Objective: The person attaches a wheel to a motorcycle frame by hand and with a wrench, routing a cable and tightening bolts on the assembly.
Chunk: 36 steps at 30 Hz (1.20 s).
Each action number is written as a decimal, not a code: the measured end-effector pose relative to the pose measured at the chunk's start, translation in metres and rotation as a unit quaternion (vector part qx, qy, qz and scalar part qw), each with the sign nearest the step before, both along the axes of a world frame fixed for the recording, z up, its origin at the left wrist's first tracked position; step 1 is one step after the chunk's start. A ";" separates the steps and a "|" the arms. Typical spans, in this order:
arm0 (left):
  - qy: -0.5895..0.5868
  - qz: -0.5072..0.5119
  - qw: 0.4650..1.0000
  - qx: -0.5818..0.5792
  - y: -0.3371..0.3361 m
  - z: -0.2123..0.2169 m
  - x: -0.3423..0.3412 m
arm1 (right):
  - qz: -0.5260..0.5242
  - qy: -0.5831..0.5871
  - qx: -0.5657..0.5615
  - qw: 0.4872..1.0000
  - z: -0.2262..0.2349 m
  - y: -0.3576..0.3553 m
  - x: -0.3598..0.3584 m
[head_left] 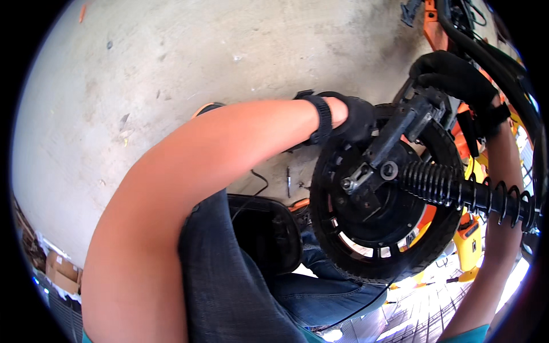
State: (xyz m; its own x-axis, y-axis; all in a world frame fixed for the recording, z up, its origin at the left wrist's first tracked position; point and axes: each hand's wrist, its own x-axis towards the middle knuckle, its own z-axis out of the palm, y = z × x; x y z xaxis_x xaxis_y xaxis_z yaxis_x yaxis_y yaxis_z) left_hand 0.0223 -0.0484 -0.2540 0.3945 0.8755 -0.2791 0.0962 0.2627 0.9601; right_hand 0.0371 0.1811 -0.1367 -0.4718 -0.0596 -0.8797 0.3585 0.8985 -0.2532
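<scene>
A black wheel (341, 243) with a hub motor stands in front of me, on the right. A dark metal swing arm (394, 134) crosses its upper side, and a black coil-spring shock absorber (440, 184) runs from the hub toward the right. My left hand (355, 119), in a black glove, rests against the tyre's upper left edge; its fingers are mostly hidden. At the far end of the swing arm is my right hand (454, 77), also gloved in black, with its fingers curled over that end. What lies beneath them is hidden.
Below my left forearm lies a black tray-like container (264, 234) with a thin cable. A slim tool (289, 182) is on the concrete floor (189, 51). Orange frame parts (436, 35) and yellow pieces (469, 246) sit at the right. A cardboard box (63, 273) stands at the far left.
</scene>
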 end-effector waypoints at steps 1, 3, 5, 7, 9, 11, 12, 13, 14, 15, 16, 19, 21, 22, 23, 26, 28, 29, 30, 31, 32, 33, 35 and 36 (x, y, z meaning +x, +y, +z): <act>-0.020 0.020 1.000 0.003 -0.002 0.008 -0.003 | 0.007 0.002 0.018 1.000 0.000 0.002 0.005; -0.089 0.000 0.996 0.023 0.013 0.032 0.001 | -0.018 0.023 0.007 1.000 0.028 0.018 0.033; -0.081 0.101 0.989 0.065 0.004 0.018 0.005 | 0.066 0.078 -0.057 0.993 -0.003 0.030 0.029; -0.090 0.115 0.988 0.056 -0.003 0.005 0.010 | 0.009 0.053 -0.016 0.998 -0.001 0.016 0.018; -0.107 0.149 0.981 0.061 -0.008 0.000 0.017 | 0.024 0.020 0.028 0.999 -0.001 0.007 0.008; -0.102 0.154 0.980 0.077 -0.007 -0.001 0.022 | 0.012 0.026 0.057 0.998 0.000 0.009 0.015; -0.088 0.147 0.981 0.090 -0.006 -0.003 0.025 | 0.014 0.008 0.059 0.998 0.002 0.006 0.013; -0.074 0.140 0.982 0.099 -0.007 -0.005 0.027 | 0.017 -0.010 0.058 0.998 0.004 0.002 0.007; -0.069 0.124 0.983 0.117 -0.007 -0.008 0.026 | 0.020 -0.028 0.056 0.998 0.006 0.001 0.004; -0.076 0.124 0.984 0.102 -0.005 -0.004 0.025 | 0.014 -0.019 0.029 0.999 0.010 0.005 0.007; -0.082 0.125 0.985 0.088 -0.004 0.001 0.025 | 0.008 -0.011 0.002 1.000 0.011 0.011 0.009; -0.096 0.140 0.984 0.055 -0.010 0.006 0.022 | -0.012 0.001 -0.017 1.000 0.018 0.008 0.009; -0.110 0.150 0.982 0.027 -0.014 0.002 0.021 | -0.008 0.022 -0.045 0.999 0.020 0.007 0.007; -0.105 0.155 0.982 0.018 -0.014 0.001 0.020 | -0.010 0.003 -0.025 1.000 0.019 0.007 0.006; -0.099 0.161 0.982 0.010 -0.012 -0.001 0.019 | -0.012 -0.016 -0.006 1.000 0.018 0.008 0.005; -0.090 0.128 0.987 -0.046 -0.004 -0.002 0.021 | 0.175 0.106 -0.029 0.978 0.010 0.021 0.030; -0.109 0.125 0.979 -0.117 -0.002 -0.012 0.016 | 0.353 0.204 -0.056 0.911 0.000 0.027 0.031; -0.096 0.111 0.986 -0.079 0.000 -0.020 0.013 | 0.364 0.221 -0.059 0.903 -0.003 0.030 0.031; -0.085 0.091 0.991 -0.039 0.004 -0.021 0.009 | 0.330 0.246 -0.068 0.909 -0.005 0.036 0.039; -0.074 0.071 0.995 0.001 0.008 -0.021 0.009 | 0.296 0.269 -0.076 0.914 -0.009 0.042 0.046; -0.099 0.043 0.991 0.075 0.021 -0.018 0.028 | 0.270 0.226 -0.026 0.936 0.019 0.045 0.062; -0.086 0.049 0.991 0.094 0.011 -0.023 0.023 | 0.260 0.228 -0.028 0.938 0.004 0.035 0.044; -0.078 0.053 0.995 -0.021 -0.003 -0.026 0.016 | 0.058 0.118 -0.038 0.991 -0.007 0.016 0.026; -0.081 0.036 0.995 -0.037 -0.004 -0.024 0.013 | 0.023 0.097 -0.009 0.995 -0.007 0.012 0.025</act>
State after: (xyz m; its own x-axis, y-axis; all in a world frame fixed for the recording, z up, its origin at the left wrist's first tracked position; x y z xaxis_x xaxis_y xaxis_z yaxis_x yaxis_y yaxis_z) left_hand 0.0357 -0.0522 -0.2781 0.3771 0.8820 -0.2826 -0.0788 0.3345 0.9391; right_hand 0.0625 0.1930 -0.1433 -0.6291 -0.0997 -0.7709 0.2592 0.9081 -0.3289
